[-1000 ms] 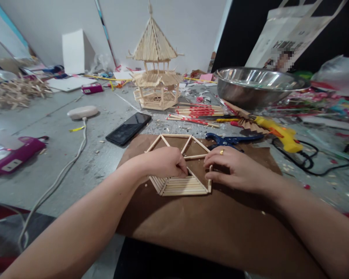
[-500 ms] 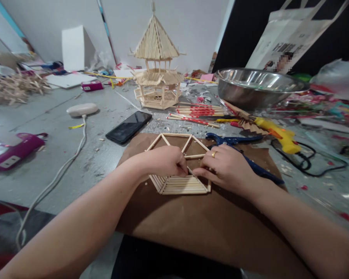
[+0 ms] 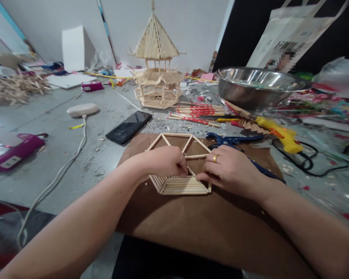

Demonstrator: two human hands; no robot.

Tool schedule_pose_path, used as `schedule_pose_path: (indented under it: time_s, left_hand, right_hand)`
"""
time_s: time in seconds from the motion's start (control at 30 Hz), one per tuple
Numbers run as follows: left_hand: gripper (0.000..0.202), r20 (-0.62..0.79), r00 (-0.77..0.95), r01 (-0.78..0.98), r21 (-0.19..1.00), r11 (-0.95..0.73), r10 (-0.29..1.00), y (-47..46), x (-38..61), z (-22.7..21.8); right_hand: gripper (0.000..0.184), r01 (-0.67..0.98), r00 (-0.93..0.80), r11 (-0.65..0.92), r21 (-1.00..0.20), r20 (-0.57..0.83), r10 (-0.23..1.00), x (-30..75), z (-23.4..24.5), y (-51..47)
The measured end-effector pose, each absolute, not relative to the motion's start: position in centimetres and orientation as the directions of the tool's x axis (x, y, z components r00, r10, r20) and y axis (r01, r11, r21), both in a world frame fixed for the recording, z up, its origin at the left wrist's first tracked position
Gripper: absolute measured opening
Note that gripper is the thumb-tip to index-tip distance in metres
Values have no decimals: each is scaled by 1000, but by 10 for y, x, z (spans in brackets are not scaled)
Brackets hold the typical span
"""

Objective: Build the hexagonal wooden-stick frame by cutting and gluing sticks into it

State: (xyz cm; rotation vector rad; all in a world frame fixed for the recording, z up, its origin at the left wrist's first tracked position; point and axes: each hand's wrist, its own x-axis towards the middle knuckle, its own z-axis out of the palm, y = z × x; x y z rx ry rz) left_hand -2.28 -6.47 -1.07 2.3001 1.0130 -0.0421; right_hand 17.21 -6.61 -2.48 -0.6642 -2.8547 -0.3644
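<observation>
A flat hexagonal frame of thin wooden sticks [image 3: 186, 185] lies on brown paper [image 3: 174, 217]. Its near section and near-left section are filled with sticks side by side; the far sections show paper through them. My left hand [image 3: 170, 161] rests over the frame's middle, fingers pinched at the inner edge of the filled near section. What lies between those fingertips is hidden. My right hand [image 3: 228, 168], with a ring on one finger, is over the frame's right side, fingers curled together and thumb tip by the same section. Whether it grips a stick cannot be seen.
Blue-handled pliers [image 3: 235, 139] lie right of the frame, beside a yellow glue gun [image 3: 287, 135] with a black cord. A phone [image 3: 129, 127] is at the left. Behind stand a stick pagoda model [image 3: 157, 77], red-banded sticks [image 3: 197, 112] and a steel basin [image 3: 258, 89].
My right hand has shifted slightly right, and its fingers have drawn closer together. My left hand stays at the same spot on the frame.
</observation>
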Motion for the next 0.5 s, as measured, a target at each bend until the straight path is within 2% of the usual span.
schedule_pose_path:
  time_s: [0.33,0.5]
  left_hand:
    - [23,-262,711,673,521,-524,652,-66,-22,-10]
    - [21,-261,706,673,538,-508,659,-67,-22,-9]
  right_hand:
    - [29,413,-908,904,113,134,398,179,-17,-70]
    - [32,454,-883,891,10,134,449,184,-14,-69]
